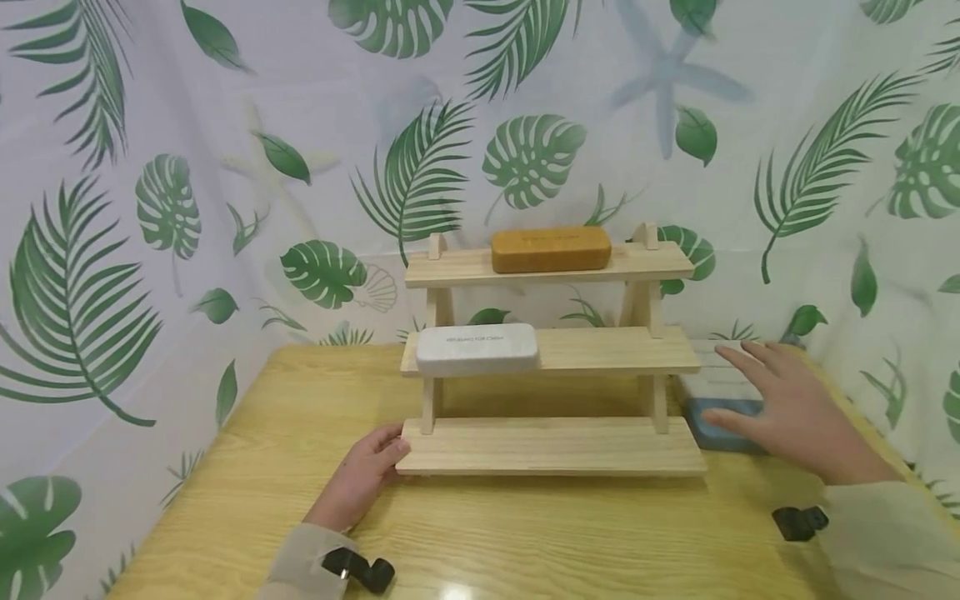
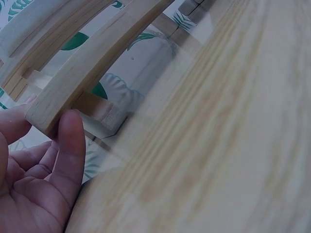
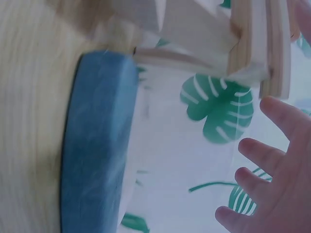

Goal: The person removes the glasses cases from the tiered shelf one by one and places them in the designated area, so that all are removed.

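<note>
A three-tier wooden display rack (image 1: pixel 551 446) stands on the table. My left hand (image 1: pixel 363 468) pinches the left end of its bottom board; in the left wrist view the thumb and fingers (image 2: pixel 71 141) are curled round that board end. My right hand (image 1: pixel 798 408) is spread, fingers apart and holding nothing, above a blue oblong case (image 1: pixel 723 427) at the rack's right. In the right wrist view the same blue case (image 3: pixel 99 145) lies on the table, apart from the fingers. A white case (image 1: pixel 477 350) lies on the middle tier's left part, and an orange-brown case (image 1: pixel 551 250) on the top tier.
The wood-grain table (image 1: pixel 525 542) runs up to a white cloth backdrop (image 1: pixel 465 167) printed with green leaves, which also hangs along both sides. Dark wrist camera mounts (image 1: pixel 358 570) sit on the sleeves.
</note>
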### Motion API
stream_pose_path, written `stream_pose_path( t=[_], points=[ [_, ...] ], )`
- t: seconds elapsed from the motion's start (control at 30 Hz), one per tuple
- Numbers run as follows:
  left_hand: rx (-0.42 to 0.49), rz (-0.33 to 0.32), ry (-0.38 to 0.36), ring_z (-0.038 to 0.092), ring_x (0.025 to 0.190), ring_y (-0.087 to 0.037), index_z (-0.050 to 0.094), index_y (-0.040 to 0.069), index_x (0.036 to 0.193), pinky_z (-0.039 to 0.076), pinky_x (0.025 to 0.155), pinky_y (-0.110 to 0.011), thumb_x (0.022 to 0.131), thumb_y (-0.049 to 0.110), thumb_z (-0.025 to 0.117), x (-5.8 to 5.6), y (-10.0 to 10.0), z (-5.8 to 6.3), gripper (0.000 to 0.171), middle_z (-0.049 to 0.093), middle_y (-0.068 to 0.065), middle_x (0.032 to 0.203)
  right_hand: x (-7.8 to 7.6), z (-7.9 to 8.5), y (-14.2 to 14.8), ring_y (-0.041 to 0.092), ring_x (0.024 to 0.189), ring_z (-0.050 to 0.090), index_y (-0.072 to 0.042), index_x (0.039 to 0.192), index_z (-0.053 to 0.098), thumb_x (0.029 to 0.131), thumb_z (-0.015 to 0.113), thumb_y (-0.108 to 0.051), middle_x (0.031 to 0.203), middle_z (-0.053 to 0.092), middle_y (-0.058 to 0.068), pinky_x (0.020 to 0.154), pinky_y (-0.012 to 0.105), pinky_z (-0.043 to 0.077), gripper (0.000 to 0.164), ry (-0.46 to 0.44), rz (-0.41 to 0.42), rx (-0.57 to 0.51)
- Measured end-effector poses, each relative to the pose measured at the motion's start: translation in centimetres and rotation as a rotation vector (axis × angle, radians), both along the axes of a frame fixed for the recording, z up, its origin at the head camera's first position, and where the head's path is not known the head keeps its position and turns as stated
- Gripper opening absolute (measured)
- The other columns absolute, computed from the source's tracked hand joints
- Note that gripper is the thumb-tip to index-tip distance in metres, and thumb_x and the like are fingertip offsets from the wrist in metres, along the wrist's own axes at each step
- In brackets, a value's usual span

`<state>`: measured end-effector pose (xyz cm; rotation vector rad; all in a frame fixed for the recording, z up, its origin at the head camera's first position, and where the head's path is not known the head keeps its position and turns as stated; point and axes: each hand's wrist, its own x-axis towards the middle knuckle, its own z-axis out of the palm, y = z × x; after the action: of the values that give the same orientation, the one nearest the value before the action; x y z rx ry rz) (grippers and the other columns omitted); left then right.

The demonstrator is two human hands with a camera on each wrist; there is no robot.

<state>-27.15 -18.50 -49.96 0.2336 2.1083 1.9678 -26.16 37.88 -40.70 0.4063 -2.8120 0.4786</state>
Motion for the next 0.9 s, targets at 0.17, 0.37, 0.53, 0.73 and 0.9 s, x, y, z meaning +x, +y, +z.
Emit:
stream_pose_path(
  t=[0.17, 0.37, 0.53, 0.73, 0.9],
  points=[
    [-0.011, 0.021, -0.001, 0.056, 0.125, -0.030, 0.040, 0.002, 0.153, 0.053, 0.095, -0.039, 0.107, 0.034, 0.055, 0.0, 0.0, 0.2, 0.058, 0.051, -0.017, 0.145, -0.1, 1.1, -2.2, 0.053, 0.145, 0.017, -0.019, 0.162, 0.029, 0.081, 0.080, -0.058, 0.159, 0.026, 0.027, 0.102, 0.077, 0.021, 0.103, -0.011, 0.026, -0.011],
    [-0.031, 0.009, -0.004, 0.055, 0.127, -0.031, 0.038, 0.000, 0.153, 0.052, 0.097, -0.040, 0.106, 0.036, 0.054, 0.0, 0.1, 0.3, 0.061, 0.050, -0.019, 0.146, 0.2, 2.1, -4.8, 0.050, 0.141, 0.026, -0.016, 0.158, 0.037, 0.078, 0.083, -0.057, 0.156, 0.033, 0.023, 0.101, 0.074, 0.028, 0.100, 0.024, 0.072, -0.028],
    [-0.027, 0.007, -0.021, 0.055, 0.126, -0.030, 0.037, 0.000, 0.154, 0.053, 0.095, -0.040, 0.107, 0.034, 0.054, 0.1, 0.3, 0.3, 0.061, 0.051, -0.019, 0.145, 0.2, 2.9, -7.2, 0.050, 0.138, 0.030, -0.015, 0.156, 0.040, 0.075, 0.085, -0.058, 0.154, 0.036, 0.023, 0.099, 0.074, 0.032, 0.102, 0.063, 0.124, -0.023],
    [0.020, 0.004, -0.030, 0.059, 0.117, -0.029, 0.036, -0.002, 0.153, 0.054, 0.087, -0.040, 0.108, 0.027, 0.053, 0.3, 0.5, 0.3, 0.056, 0.051, -0.021, 0.143, 0.0, 3.7, -10.2, 0.047, 0.140, 0.030, -0.018, 0.157, 0.040, 0.073, 0.083, -0.065, 0.155, 0.037, 0.018, 0.100, 0.072, 0.033, 0.106, 0.052, 0.137, -0.050],
    [0.022, 0.016, -0.019, 0.060, 0.115, -0.029, 0.037, -0.002, 0.153, 0.055, 0.084, -0.038, 0.107, 0.028, 0.054, 0.1, 0.4, 0.1, 0.057, 0.052, -0.021, 0.142, -1.1, 3.9, -12.8, 0.046, 0.140, 0.029, -0.018, 0.157, 0.039, 0.072, 0.082, -0.067, 0.155, 0.037, 0.018, 0.102, 0.070, 0.035, 0.108, 0.051, 0.208, -0.089]
  ],
)
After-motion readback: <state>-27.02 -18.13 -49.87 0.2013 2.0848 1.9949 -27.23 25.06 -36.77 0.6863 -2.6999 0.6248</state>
